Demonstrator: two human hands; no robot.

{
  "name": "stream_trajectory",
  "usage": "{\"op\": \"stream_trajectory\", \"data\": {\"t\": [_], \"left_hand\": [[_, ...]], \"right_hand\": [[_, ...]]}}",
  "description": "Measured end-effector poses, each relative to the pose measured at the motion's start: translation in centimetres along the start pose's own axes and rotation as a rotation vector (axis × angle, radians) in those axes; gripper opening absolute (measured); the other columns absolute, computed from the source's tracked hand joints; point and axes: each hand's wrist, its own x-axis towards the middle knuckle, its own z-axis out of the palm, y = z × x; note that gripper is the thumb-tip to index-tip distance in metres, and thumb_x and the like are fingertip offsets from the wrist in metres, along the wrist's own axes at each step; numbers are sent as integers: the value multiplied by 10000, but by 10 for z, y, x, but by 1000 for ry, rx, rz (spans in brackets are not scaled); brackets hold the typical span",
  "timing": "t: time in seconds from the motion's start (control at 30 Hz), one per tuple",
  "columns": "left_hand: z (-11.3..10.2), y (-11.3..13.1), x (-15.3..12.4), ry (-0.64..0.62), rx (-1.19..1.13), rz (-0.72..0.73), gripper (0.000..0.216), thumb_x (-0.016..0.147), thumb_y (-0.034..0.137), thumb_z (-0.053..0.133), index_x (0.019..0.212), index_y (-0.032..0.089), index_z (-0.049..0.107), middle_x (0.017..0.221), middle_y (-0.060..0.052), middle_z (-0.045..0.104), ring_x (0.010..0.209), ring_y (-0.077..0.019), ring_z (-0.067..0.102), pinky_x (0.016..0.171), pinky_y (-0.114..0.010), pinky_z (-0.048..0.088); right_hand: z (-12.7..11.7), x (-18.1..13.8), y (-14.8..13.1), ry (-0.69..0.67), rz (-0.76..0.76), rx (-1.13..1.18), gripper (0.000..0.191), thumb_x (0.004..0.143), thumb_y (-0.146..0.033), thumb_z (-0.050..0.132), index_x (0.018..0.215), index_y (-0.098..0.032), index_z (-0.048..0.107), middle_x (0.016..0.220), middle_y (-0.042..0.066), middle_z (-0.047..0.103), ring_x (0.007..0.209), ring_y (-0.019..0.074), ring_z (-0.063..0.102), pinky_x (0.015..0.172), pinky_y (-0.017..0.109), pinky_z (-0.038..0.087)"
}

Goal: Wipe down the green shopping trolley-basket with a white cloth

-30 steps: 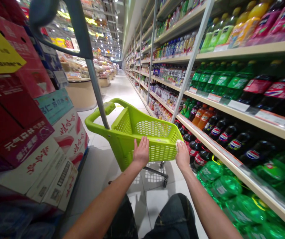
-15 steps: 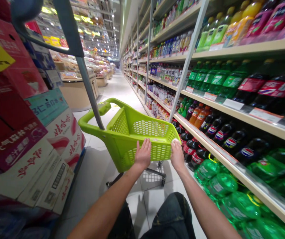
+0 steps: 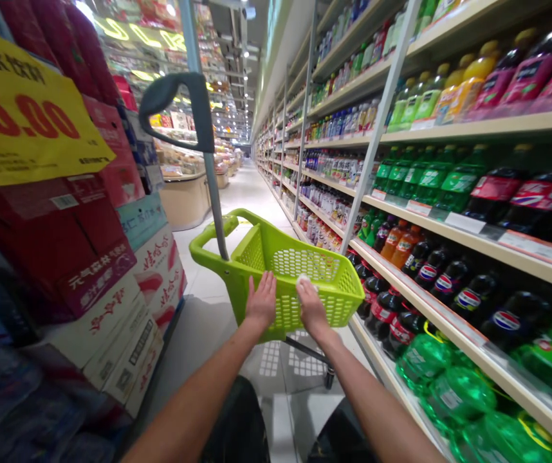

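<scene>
A lime-green shopping basket cart (image 3: 334, 292) with slotted walls stands on the floor in front of me. My left hand (image 3: 261, 301) lies against its near side, fingers stretched out and side by side. To the right of it, my right hand (image 3: 312, 307) is closed on a small white wipe (image 3: 302, 280), pressed to the upper edge of the same side. Whether the wipe is cloth or paper I cannot tell. From the basket's left end rises a grey pole (image 3: 215, 206) with a dark grey looped handle (image 3: 201, 112).
Shelves (image 3: 454, 138) of bottled drinks line the right side, with large green bottles (image 3: 464, 395) at the bottom. Stacked drink cartons (image 3: 107, 283) and a yellow price sign (image 3: 29, 122) stand on the left. A tiled aisle (image 3: 244, 186) runs ahead, past a display counter (image 3: 184, 199).
My right hand has moved left along the basket's near side with the white wipe, from its right corner toward the middle. My left hand stays flat on the side. The view has shifted left.
</scene>
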Motion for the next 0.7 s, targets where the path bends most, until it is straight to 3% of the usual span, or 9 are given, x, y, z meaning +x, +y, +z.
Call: {"op": "stream_trajectory", "data": {"t": [0.07, 0.27, 0.4, 0.53, 0.63, 0.7], "left_hand": [[-9, -17, -6, 22, 38, -41, 567, 745, 82, 291, 1311, 70, 310, 1419, -112, 229, 1323, -219, 168, 1056, -542, 86], [-32, -67, -31, 76, 116, -119, 588, 724, 113, 322, 1308, 51, 308, 1422, -117, 217, 1323, -225, 165, 1047, -550, 85], [-33, -85, -45, 65, 104, -172, 592, 721, 112, 321, 1309, 54, 307, 1418, -114, 235, 1322, -216, 170, 1055, -531, 76], [-25, -97, -58, 16, 79, -212, 622, 702, 101, 336, 1321, 65, 286, 1424, -114, 229, 1326, -217, 153, 1060, -516, 69], [-18, -105, -72, -12, 68, -225, 634, 700, 111, 347, 1328, 66, 269, 1432, -119, 207, 1331, -215, 129, 1065, -506, 56], [-15, -110, -83, -24, 68, -235, 640, 704, 119, 349, 1335, 72, 249, 1437, -118, 195, 1334, -212, 112, 1066, -508, 45]], "right_hand": [[10, 6, -21, 25, -29, 30, 533, 679, 46, 302, 1145, -75, 529, 1275, 176, 454, 1255, 224, 320, 1033, 465, 272], [25, 18, -39, 217, 22, 85, 494, 715, 20, 294, 1131, -85, 539, 1208, 177, 516, 1216, 225, 382, 984, 489, 343], [39, 45, -96, 155, -177, 154, 495, 738, 14, 315, 1162, -130, 523, 1264, 124, 481, 1248, 194, 342, 1018, 430, 330], [40, 79, -150, 199, -391, 137, 409, 824, -74, 351, 1201, -155, 486, 1320, 90, 426, 1297, 185, 241, 1045, 397, 301], [50, 81, -161, 148, -520, 58, 355, 852, -91, 360, 1164, -148, 519, 1279, 96, 474, 1293, 204, 250, 1046, 433, 284], [65, 62, -158, 54, -555, -9, 318, 848, -93, 392, 1117, -134, 555, 1229, 113, 520, 1269, 220, 301, 1021, 434, 321]]}}
